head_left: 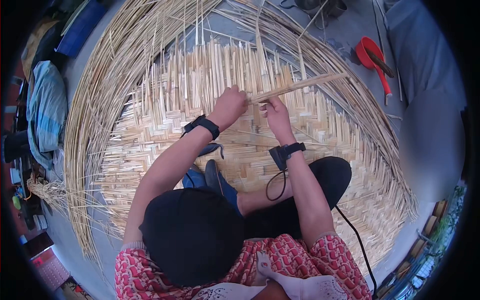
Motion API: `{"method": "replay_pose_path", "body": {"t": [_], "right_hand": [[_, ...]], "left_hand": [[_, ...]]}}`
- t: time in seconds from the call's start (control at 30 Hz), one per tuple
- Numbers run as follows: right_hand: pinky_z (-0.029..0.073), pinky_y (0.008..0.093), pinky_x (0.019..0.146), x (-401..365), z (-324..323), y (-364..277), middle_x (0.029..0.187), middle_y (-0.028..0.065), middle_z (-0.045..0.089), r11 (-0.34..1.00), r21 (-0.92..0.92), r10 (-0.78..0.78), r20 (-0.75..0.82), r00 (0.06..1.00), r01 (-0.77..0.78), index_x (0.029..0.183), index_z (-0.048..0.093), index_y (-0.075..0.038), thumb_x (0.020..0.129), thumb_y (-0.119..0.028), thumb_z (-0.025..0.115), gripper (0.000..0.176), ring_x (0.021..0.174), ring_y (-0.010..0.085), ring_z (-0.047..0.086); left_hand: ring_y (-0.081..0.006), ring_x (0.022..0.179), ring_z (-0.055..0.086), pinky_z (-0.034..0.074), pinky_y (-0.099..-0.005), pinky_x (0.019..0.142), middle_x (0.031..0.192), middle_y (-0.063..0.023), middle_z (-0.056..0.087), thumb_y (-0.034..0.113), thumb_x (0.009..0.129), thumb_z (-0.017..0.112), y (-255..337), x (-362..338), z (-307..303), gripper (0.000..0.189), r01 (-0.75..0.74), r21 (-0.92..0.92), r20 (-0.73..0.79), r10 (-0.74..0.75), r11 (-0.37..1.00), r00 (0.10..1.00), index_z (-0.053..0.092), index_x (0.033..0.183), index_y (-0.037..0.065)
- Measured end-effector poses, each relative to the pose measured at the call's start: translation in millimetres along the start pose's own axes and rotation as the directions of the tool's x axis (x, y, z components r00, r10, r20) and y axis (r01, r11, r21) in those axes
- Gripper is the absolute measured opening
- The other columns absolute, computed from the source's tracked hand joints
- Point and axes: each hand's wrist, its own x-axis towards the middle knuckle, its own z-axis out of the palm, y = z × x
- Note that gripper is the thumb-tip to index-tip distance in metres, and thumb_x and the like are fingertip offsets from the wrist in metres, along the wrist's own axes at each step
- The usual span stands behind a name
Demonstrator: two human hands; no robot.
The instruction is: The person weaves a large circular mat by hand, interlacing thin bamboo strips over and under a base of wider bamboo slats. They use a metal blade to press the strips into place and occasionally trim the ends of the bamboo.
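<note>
My left hand point(231, 106) is closed around the near end of a flattened cane strip point(300, 86), which slants up to the right above the mat. Just below the strip, my right hand point(276, 118) has its fingers curled against it near that same end. Beneath both hands spreads a large woven mat point(235, 142) in a zigzag pattern, its loose strip ends sticking out along the far edge. I sit on the mat with one leg folded; a shoe point(214, 176) shows between my arms. Each wrist wears a black band.
Long loose cane strips point(82, 150) lie in a curve around the mat. A red plastic scoop point(367, 52) with a brown stick lies at the far right. Nearby, a person in grey point(420, 55) is at the right edge. A blue-white sack point(46, 112) stands at left.
</note>
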Motion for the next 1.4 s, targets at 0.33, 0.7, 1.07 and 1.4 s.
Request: {"method": "replay_pose_path", "body": {"t": [0.33,0.7,1.07,1.4], "right_hand": [[0.051,0.033,0.079,92,18,-5,0.09,0.0077,0.065,0.891,-0.454,0.125,0.241,0.962,-0.002,0.108,0.065,0.0,0.092,-0.007,0.055,0.021,0.083,0.0217,0.064],[0.048,0.0278,0.083,118,29,-1,0.095,0.0021,0.067,0.964,-0.261,0.142,0.376,0.916,-0.042,0.107,0.063,-0.003,0.085,-0.019,0.075,0.029,0.089,0.0123,0.061],[0.049,0.0287,0.084,82,7,-43,0.096,0.0008,0.066,0.993,-0.118,0.082,0.481,0.873,-0.028,0.107,0.065,-0.006,0.081,-0.02,0.081,0.033,0.091,0.0119,0.062],[0.049,0.0422,0.095,16,7,-48,0.117,0.0239,0.058,0.797,-0.405,-0.252,0.451,0.856,0.448,0.119,0.054,0.0,0.086,-0.008,0.064,0.036,0.11,0.0358,0.06]], "left_hand": [[-0.0256,0.074,0.06,0.05,-0.0373,0.071,0.084,-0.0157,0.06,0.016,0.096,0.056,-31,-14,1,0.021,0.163,-0.429,0.052,-0.156,0.888,0.986,0.063,0.103,-0.003],[-0.0175,0.1,0.065,0.053,-0.0337,0.091,0.114,-0.0112,0.067,0.023,0.103,0.052,-35,-20,-18,0.036,0.558,-0.694,0.407,-0.391,0.454,0.825,0.061,0.123,-0.006],[-0.0147,0.081,0.064,0.051,-0.0297,0.077,0.093,-0.0086,0.069,0.016,0.094,0.06,-22,-16,-18,0.03,0.535,-0.779,0.355,-0.473,0.328,0.806,0.064,0.114,-0.006],[-0.0113,0.088,0.063,0.051,-0.0258,0.081,0.103,-0.0084,0.07,-0.002,0.092,0.057,-28,-2,6,0.026,0.501,-0.823,0.461,-0.2,0.268,0.864,0.063,0.117,-0.003]]}}
